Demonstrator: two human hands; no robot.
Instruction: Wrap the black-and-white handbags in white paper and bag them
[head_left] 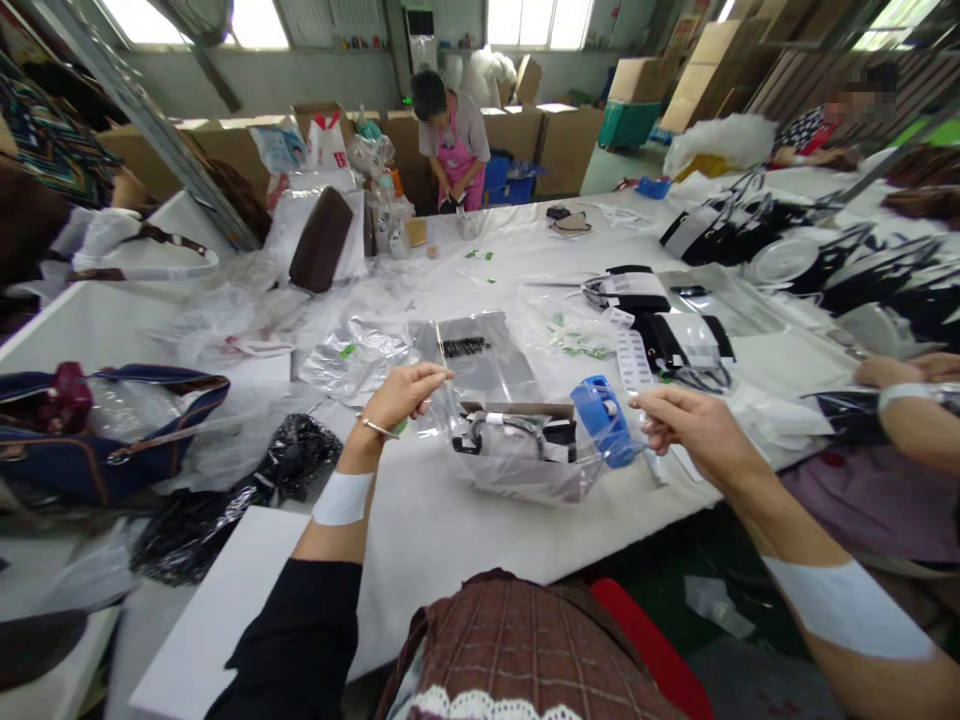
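A clear plastic bag [525,484] lies around a black and white handbag [517,437] on the white table, in front of my body. My left hand [409,395] pinches the bag's upper left edge, and my right hand [675,425] pinches its right edge, so the film is stretched between them. Just left of my right hand, a blue tape dispenser [604,420] stands behind or against the film. Behind the handbag lies a flat grey plastic sheet [487,375] with a dark coiled item on it.
Crumpled clear film [356,358] and a black plastic bundle [300,455] lie left, beside a navy bag [97,490]. Black and white handbags [682,345] are at right, near a co-worker's hands [900,375]. A person in a pink apron [457,165] stands across the table.
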